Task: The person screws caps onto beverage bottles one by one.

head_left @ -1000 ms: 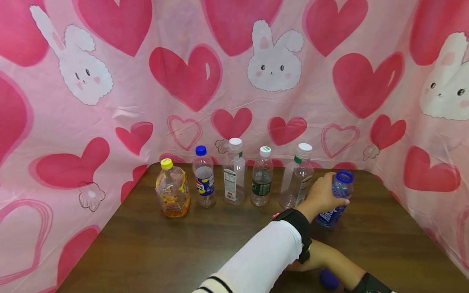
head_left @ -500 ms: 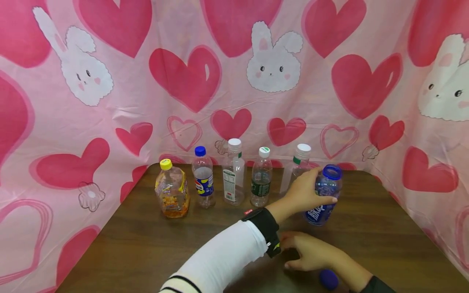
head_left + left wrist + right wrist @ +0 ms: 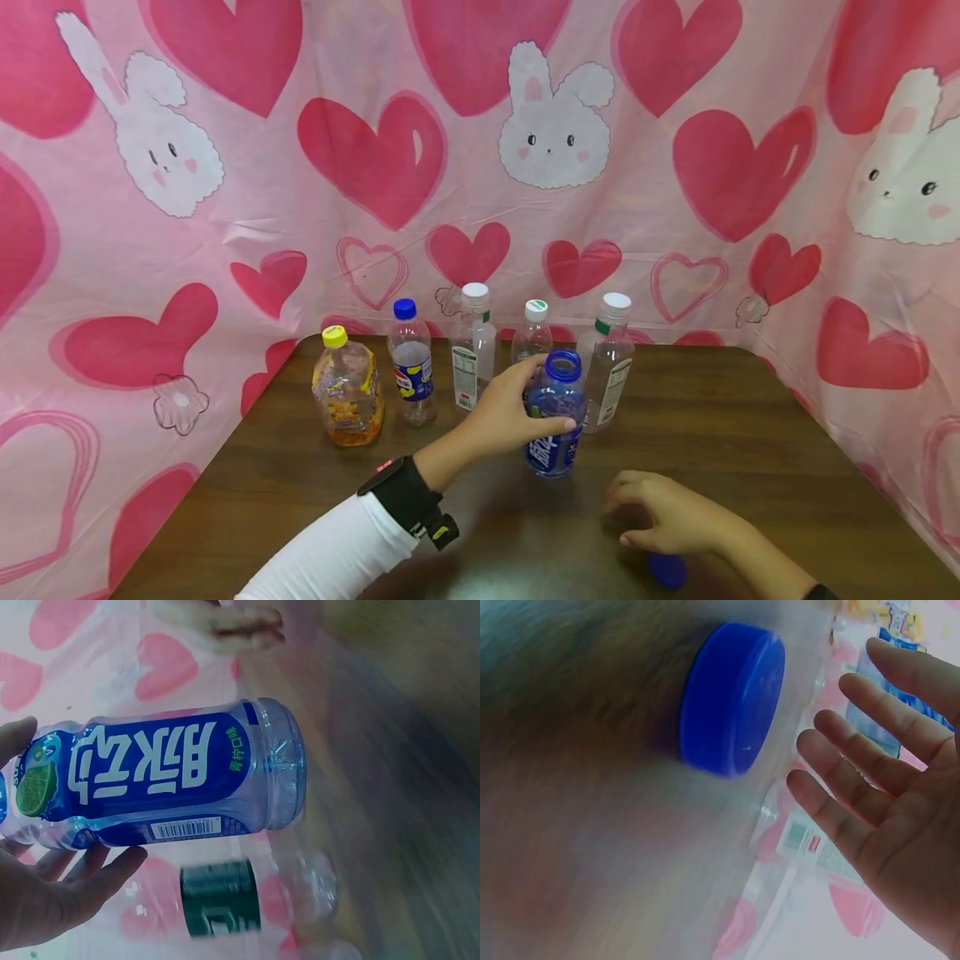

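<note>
My left hand (image 3: 498, 417) grips a capless blue plastic drink bottle (image 3: 553, 446) by its upper part, thumb across the front and fingers behind. The bottle is upright over the middle of the table, its open mouth facing up. In the left wrist view the blue label (image 3: 161, 761) shows white characters and a lime slice. To the right of the bottle, my right hand (image 3: 678, 512) hovers low with nothing in it, its fingers extended in the right wrist view. A blue bottle cap (image 3: 667, 571) lies on the table just below that hand; the cap (image 3: 731, 701) appears large in the right wrist view.
Capped bottles stand in a row behind: one with a yellow cap (image 3: 348, 400), one with a blue cap (image 3: 412, 375), and clear ones with white caps, such as the rightmost bottle (image 3: 611, 367). A pink heart-patterned cloth (image 3: 555, 225) hangs behind the brown table (image 3: 750, 433).
My left hand has carried the blue bottle leftward from the table's right side to the middle. My right hand has shifted slightly right, beside the cap, which stays on the table.
</note>
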Motion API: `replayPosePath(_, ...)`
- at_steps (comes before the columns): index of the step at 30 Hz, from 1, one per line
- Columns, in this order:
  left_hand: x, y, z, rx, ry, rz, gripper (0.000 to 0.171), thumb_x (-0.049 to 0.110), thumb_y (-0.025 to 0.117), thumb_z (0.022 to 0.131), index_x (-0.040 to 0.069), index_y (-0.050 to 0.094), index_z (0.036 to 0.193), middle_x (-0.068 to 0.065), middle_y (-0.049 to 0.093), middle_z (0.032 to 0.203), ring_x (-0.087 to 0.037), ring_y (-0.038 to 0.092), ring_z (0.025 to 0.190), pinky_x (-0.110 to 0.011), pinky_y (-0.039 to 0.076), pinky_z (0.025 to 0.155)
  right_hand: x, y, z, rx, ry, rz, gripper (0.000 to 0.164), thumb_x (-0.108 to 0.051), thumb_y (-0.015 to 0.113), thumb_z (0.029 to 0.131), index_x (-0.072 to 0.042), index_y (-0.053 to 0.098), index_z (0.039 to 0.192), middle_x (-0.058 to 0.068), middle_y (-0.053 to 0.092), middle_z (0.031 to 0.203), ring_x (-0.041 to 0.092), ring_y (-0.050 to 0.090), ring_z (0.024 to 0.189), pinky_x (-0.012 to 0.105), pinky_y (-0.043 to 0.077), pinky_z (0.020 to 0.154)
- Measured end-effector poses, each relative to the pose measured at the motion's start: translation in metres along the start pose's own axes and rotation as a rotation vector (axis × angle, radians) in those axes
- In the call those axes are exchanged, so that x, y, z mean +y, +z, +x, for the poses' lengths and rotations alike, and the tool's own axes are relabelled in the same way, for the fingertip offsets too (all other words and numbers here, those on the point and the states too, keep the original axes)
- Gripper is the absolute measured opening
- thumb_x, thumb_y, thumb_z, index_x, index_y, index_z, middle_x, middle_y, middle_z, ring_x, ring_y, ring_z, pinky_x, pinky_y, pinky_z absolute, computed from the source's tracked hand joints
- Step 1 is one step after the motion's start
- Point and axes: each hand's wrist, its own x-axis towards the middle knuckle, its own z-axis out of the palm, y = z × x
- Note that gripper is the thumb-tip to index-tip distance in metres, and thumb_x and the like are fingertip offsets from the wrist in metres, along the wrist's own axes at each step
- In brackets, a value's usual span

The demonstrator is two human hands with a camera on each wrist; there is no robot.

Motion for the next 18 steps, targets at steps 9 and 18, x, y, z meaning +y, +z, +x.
replayPosePath(9, -0.022, -0.029, -0.023, 0.024, -0.049, -0.026, 0.084, 0.048, 0.079, 0.078, 0.022, 0.038, 0.147, -0.002, 0.055, 0.135, -0.024, 0.057, 0.119, -0.047, 0.053, 0.088, 0.003, -0.006, -0.024, -0.032, 0.121, -0.056, 0.032, -0.027, 0.084, 0.075, -0.018, 0.07, 0.102, -0.013, 0.057, 0.103, 0.006, 0.058, 0.093, 0.032, 0.054, 0.075)
replayPosePath(18, -0.032, -0.038, -0.033, 0.071, -0.08, -0.001, 0.087, 0.049, 0.08, 0.076, 0.022, 0.038, 0.148, -0.002, 0.052, 0.139, -0.027, 0.055, 0.122, -0.05, 0.054, 0.086, 0.001, -0.003, -0.034, -0.097, 0.208, 0.085, 0.034, -0.021, 0.087, 0.07, -0.018, 0.07, 0.099, -0.016, 0.05, 0.094, -0.002, 0.047, 0.078, 0.02, 0.045, 0.06)
